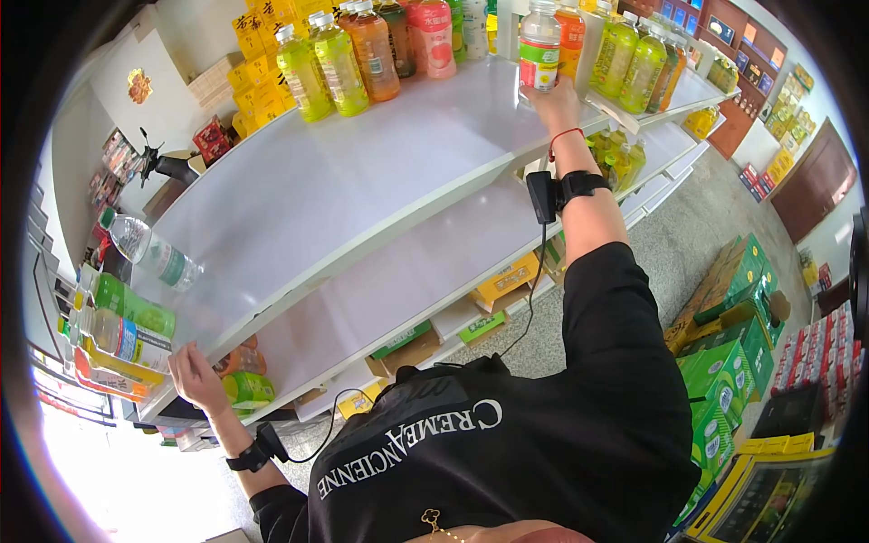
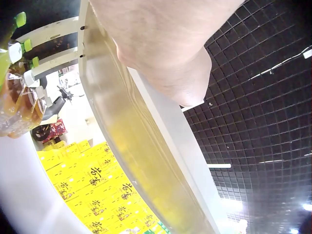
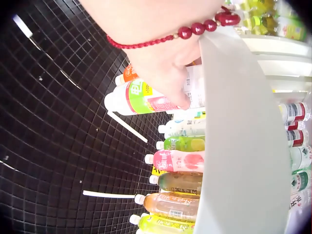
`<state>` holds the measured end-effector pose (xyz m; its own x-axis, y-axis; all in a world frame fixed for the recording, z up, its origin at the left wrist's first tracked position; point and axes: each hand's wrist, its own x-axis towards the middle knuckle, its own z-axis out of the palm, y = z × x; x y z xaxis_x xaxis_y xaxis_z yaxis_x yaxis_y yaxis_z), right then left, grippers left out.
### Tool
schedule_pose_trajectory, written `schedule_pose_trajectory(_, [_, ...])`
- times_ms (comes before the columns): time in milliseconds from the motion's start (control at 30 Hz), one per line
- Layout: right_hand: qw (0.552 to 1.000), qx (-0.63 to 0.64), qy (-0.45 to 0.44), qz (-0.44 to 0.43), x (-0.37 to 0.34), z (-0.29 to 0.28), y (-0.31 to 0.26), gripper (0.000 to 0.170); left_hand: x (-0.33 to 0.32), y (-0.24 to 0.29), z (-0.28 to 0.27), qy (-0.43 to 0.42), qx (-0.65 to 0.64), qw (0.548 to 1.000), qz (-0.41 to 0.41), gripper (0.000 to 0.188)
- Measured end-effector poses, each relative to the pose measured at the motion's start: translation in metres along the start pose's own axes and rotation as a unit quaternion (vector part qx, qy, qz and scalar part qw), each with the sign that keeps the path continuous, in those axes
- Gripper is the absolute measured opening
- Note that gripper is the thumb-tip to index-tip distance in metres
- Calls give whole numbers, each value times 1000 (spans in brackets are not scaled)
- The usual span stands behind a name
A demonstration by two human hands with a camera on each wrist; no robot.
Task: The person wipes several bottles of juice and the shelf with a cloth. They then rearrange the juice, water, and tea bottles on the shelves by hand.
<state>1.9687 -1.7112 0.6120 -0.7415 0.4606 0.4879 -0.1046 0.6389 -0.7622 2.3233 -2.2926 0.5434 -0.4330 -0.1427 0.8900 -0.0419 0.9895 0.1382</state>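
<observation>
My right hand (image 1: 555, 107) grips the lower part of a clear, white-capped bottle (image 1: 540, 52) with a green and pink label, at the far right of the upper shelf (image 1: 362, 154). In the right wrist view the thumb side of that hand lies across the bottle's (image 3: 141, 100) lower label. An orange drink bottle (image 1: 569, 41) stands right beside it. My left hand (image 1: 196, 378) is at the shelf's near left corner with fingers loosely bent, beside a bottle with a white and blue label (image 1: 127, 337). The left wrist view shows this hand (image 2: 170, 66) over the shelf's front edge.
Green-yellow drink bottles (image 1: 337, 68) and others line the shelf's back. A clear water bottle (image 1: 149, 246) and green bottle (image 1: 134, 303) stand at the left end. A white divider (image 1: 615, 113) separates more bottles at right. Below is a lower shelf (image 1: 389, 271); green cartons (image 1: 715, 389) stand on the floor.
</observation>
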Motion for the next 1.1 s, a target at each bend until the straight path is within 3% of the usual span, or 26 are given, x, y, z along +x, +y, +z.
schedule_pose_trajectory(167, [1000, 3, 7, -24, 6, 7, 8, 68, 1, 6, -1, 4, -10, 1000, -10, 5])
schedule_pose_trajectory(233, [998, -54, 26, -27, 9, 8, 7, 62, 3, 8, 0, 19, -8, 1000, 3, 5])
schedule_pose_trajectory(333, [995, 5, 15, -96, 33, 25, 36, 55, 7, 16, -5, 34, -6, 999, 15, 5])
schedule_pose_trajectory(367, [993, -8, -4, -115, 37, 26, 40, 61, 8, 20, -7, 33, -11, 999, 7, 5])
schedule_pose_trajectory(400, [990, -95, 37, -102, 21, 17, 23, 71, 10, 21, -8, 36, -16, 999, -1, 5])
schedule_pose_trajectory(433, [992, -107, -4, -62, 21, 13, 18, 83, 11, 20, -9, 38, -14, 999, -2, 5])
schedule_pose_trajectory(500, [976, -124, 65, -165, 57, 37, 64, 87, 9, 14, -10, 35, -4, 999, 8, 5])
schedule_pose_trajectory(567, [988, -33, -72, -131, 38, 14, 33, 78, 10, 15, -13, 42, -24, 999, -1, 6])
schedule_pose_trajectory(633, [935, -175, 130, -281, 34, 12, 37, 72, 10, 16, -13, 51, -73, 996, -30, 8])
schedule_pose_trajectory(767, [966, -11, 127, -224, -10, 19, -23, 62, 9, 7, -12, 55, -74, 996, -15, 11])
schedule_pose_trajectory(833, [947, 186, -32, -260, -64, 30, -96, 50, 8, 3, -10, 67, -80, 994, 21, 12])
schedule_pose_trajectory(900, [884, 289, -172, -324, -116, 53, -157, 42, 7, -2, -10, 63, -88, 994, 29, 12])
schedule_pose_trajectory(1033, [799, 311, -359, -368, -232, 83, -265, 44, 5, -3, -15, 44, -119, 991, 40, 12])
schedule_pose_trajectory(1067, [793, 275, -356, -410, -250, 105, -279, 47, 5, -4, -17, 37, -127, 990, 41, 12])
schedule_pose_trajectory(1100, [799, 238, -386, -394, -269, 117, -296, 57, 4, -5, -18, 35, -133, 989, 46, 12])
